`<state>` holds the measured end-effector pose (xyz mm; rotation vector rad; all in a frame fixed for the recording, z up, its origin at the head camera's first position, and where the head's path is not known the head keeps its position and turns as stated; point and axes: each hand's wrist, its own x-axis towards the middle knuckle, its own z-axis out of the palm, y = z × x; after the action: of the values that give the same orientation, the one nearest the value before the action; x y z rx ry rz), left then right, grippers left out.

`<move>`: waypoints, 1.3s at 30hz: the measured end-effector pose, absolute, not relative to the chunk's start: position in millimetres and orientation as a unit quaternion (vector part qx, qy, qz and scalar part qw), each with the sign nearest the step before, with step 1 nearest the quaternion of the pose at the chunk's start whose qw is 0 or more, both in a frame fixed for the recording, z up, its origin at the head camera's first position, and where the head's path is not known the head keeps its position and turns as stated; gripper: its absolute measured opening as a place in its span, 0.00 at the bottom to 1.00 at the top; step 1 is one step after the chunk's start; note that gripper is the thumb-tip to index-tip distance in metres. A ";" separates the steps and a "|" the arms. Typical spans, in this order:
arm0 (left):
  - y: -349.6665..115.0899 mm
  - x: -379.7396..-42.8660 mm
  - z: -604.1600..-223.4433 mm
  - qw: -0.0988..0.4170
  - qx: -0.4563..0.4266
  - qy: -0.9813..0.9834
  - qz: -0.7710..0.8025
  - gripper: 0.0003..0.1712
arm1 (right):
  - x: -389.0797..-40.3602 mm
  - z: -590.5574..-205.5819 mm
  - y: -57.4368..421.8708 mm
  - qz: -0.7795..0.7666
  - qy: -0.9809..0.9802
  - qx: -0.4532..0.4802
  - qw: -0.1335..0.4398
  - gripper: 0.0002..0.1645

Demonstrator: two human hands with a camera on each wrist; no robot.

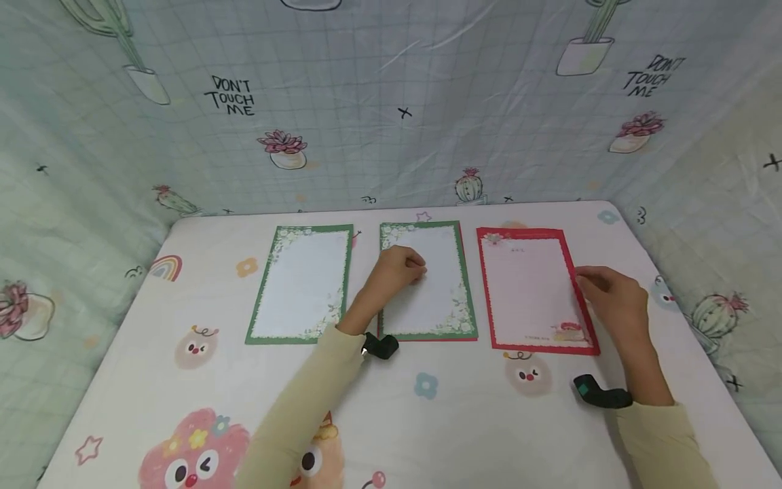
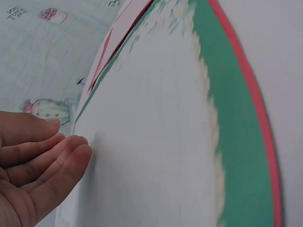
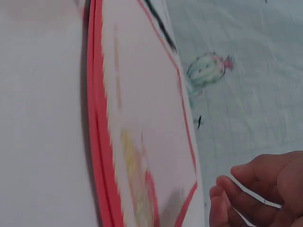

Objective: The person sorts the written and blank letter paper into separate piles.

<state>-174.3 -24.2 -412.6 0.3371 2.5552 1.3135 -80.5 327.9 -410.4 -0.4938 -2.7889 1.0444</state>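
Observation:
Three bordered paper sheets lie in a row. Over the middle green-bordered sheet (image 1: pixel 427 299) is my left hand (image 1: pixel 398 269), its fingers loosely bent with nothing between them. A thin red edge (image 2: pixel 258 109) shows from beneath that sheet along its side. To the right is a red-bordered sheet (image 1: pixel 528 292) with a small flower and cake print; its near side shows doubled red edges in the right wrist view. My right hand (image 1: pixel 617 299) is at its right edge, fingertips (image 3: pixel 222 187) close beside the border and gripping nothing visible. The left green-bordered sheet (image 1: pixel 302 285) lies untouched.
A white cloth (image 1: pixel 464 428) with cartoon prints covers the table. Grey-green patterned fabric (image 1: pixel 354 102) hangs behind and at both sides. Black wrist devices (image 1: pixel 601 394) sit at both wrists, low over the cloth.

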 end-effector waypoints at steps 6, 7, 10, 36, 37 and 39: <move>-61.1 -165.7 -399.6 0.111 0.095 0.887 0.438 0.09 | -84.2 -400.8 294.1 0.367 -0.923 -0.107 0.051 0.24; -66.1 -163.7 -397.5 0.111 0.095 0.886 0.439 0.09 | -85.4 -399.8 288.6 0.370 -0.923 -0.099 0.047 0.24; -78.8 -157.7 -392.7 0.107 0.096 0.887 0.439 0.09 | -89.0 -399.2 274.5 0.373 -0.924 -0.074 0.042 0.23; -103.3 -155.7 -414.8 0.149 0.046 0.868 0.471 0.15 | -108.6 -410.4 208.8 0.404 -0.910 -0.037 -0.085 0.26; -102.7 -156.1 -414.9 0.157 0.043 0.865 0.474 0.15 | -108.2 -410.7 208.0 0.405 -0.909 -0.039 -0.088 0.27; -101.6 -156.0 -414.0 0.171 0.037 0.861 0.478 0.16 | -107.7 -411.4 206.6 0.407 -0.908 -0.040 -0.089 0.27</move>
<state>-156.0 -101.6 -414.0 0.1051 2.4441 1.3580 -107.7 206.6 -411.4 -0.1318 -3.0265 1.3567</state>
